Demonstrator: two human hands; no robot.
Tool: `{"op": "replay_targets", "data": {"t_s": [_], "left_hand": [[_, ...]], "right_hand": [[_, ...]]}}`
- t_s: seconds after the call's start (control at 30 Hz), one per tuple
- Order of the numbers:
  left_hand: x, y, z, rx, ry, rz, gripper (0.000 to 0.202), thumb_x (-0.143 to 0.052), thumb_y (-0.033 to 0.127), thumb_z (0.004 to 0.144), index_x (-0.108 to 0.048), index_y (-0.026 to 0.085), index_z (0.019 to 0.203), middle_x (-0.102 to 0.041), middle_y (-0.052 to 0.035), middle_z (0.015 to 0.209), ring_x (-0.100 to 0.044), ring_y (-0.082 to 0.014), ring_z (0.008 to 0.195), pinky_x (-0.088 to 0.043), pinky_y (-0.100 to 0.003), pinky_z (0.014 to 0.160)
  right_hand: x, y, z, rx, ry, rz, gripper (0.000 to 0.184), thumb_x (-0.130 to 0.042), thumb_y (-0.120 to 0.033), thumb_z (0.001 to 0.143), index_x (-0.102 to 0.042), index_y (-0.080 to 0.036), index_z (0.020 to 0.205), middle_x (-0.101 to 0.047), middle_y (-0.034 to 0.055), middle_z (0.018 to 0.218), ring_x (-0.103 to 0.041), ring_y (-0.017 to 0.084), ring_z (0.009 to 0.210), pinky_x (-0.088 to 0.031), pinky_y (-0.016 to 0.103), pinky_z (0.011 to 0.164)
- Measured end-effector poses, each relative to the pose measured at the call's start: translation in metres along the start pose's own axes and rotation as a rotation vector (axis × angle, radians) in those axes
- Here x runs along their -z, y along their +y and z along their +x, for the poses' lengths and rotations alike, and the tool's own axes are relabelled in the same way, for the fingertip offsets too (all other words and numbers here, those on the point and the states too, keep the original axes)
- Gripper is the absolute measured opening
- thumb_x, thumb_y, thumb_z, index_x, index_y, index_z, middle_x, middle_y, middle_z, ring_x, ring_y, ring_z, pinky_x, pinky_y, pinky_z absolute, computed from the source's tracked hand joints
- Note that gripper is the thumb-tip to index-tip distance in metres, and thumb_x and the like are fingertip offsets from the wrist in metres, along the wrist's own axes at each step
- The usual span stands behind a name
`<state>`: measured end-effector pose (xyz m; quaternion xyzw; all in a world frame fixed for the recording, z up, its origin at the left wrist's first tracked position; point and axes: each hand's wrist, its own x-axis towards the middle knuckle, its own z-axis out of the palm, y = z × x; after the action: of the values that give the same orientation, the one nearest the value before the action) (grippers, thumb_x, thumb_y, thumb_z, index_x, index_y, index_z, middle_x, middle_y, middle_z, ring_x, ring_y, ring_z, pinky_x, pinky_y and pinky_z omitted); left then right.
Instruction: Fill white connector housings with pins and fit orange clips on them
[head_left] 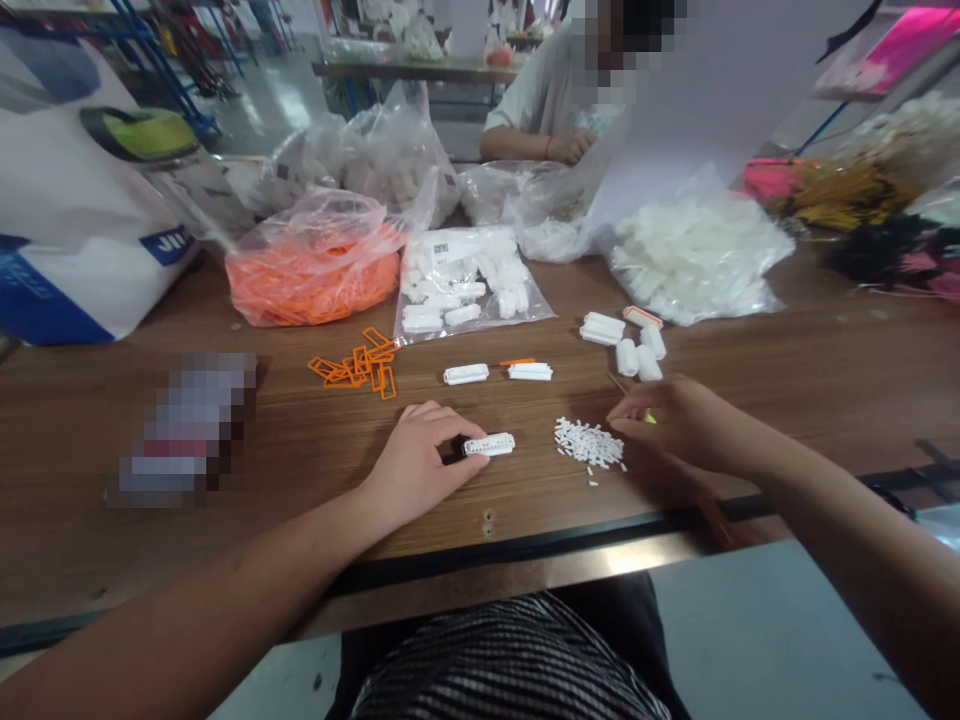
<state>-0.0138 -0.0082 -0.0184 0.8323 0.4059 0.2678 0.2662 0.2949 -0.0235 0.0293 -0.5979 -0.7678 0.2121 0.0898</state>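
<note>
My left hand (420, 455) pinches a white connector housing (491, 444) between thumb and fingers, its row of small holes facing up. To its right lies a pile of tiny white plugs (589, 443) on the wooden table. At the pile's right edge is my right hand (679, 425), its fingers pinched together. A yellow-green bit (650, 418) shows at these fingers; what it belongs to is hidden. Beyond the left hand lie a white housing (466, 374) and another housing (530, 371) with an orange strip (517, 361) behind it.
Loose orange frames (360, 366) lie at left, before a bag of orange frames (315, 265). A bag of white housings (469, 285) is in the middle. Several white housings (627, 356) lie near a bag of whitish parts (694, 245). Another person's hand (574, 146) is across the table.
</note>
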Motion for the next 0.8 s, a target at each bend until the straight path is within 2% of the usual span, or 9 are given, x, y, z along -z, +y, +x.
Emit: {"op": "replay_targets", "data": {"t_s": [0.1,0.37,0.5,0.67,0.73,0.8], "left_hand": [[0.001,0.000,0.000,-0.015,-0.008,0.016,0.009,-0.071,0.028,0.078,-0.069,0.024,0.086,-0.073,0.0010,0.085,-0.060,-0.0192,0.080,-0.041,-0.038,0.080],[0.001,0.000,0.001,-0.020,0.000,0.015,0.010,-0.072,0.026,0.077,-0.069,0.023,0.086,-0.073,0.0003,0.086,-0.060,-0.0189,0.079,-0.041,-0.038,0.080],[0.001,0.000,0.000,-0.019,0.003,0.005,0.010,-0.072,0.025,0.077,-0.070,0.023,0.086,-0.073,0.0005,0.085,-0.060,-0.0187,0.079,-0.041,-0.038,0.080],[0.000,0.001,0.000,-0.008,0.001,0.006,0.009,-0.072,0.026,0.077,-0.070,0.024,0.086,-0.073,0.0008,0.085,-0.060,-0.0187,0.080,-0.041,-0.037,0.081],[0.000,0.001,0.000,-0.007,0.003,0.007,0.010,-0.072,0.026,0.077,-0.070,0.024,0.086,-0.073,0.0011,0.085,-0.060,-0.0187,0.080,-0.041,-0.037,0.081],[0.000,0.001,0.000,-0.009,0.004,0.008,0.010,-0.072,0.026,0.077,-0.070,0.024,0.086,-0.073,0.0015,0.084,-0.060,-0.0185,0.079,-0.041,-0.037,0.081]], "right_hand": [[-0.006,0.005,0.001,-0.092,-0.047,0.082,0.018,-0.058,-0.029,0.081,-0.071,-0.022,0.072,-0.073,0.0012,0.073,-0.064,0.017,0.068,-0.047,0.030,0.064],[-0.016,0.009,0.010,-0.184,-0.080,0.077,0.018,-0.061,-0.033,0.077,-0.072,-0.020,0.071,-0.073,0.0036,0.068,-0.065,0.018,0.064,-0.047,0.029,0.059],[-0.012,-0.004,0.010,-0.181,-0.094,-0.065,0.018,-0.058,-0.030,0.077,-0.071,-0.021,0.068,-0.072,0.0027,0.067,-0.064,0.018,0.063,-0.042,0.028,0.057],[-0.008,-0.030,0.009,-0.188,-0.095,-0.357,0.021,-0.052,-0.021,0.075,-0.060,-0.020,0.055,-0.066,0.0028,0.058,-0.055,0.016,0.053,-0.031,0.028,0.052],[-0.011,-0.027,0.010,-0.191,-0.096,-0.321,0.020,-0.051,-0.019,0.073,-0.058,-0.021,0.055,-0.065,0.0022,0.058,-0.054,0.015,0.053,-0.031,0.028,0.052],[-0.015,-0.018,0.011,-0.199,-0.087,-0.188,0.015,-0.053,-0.019,0.071,-0.059,-0.021,0.058,-0.066,0.0012,0.060,-0.056,0.015,0.056,-0.034,0.027,0.052]]}}
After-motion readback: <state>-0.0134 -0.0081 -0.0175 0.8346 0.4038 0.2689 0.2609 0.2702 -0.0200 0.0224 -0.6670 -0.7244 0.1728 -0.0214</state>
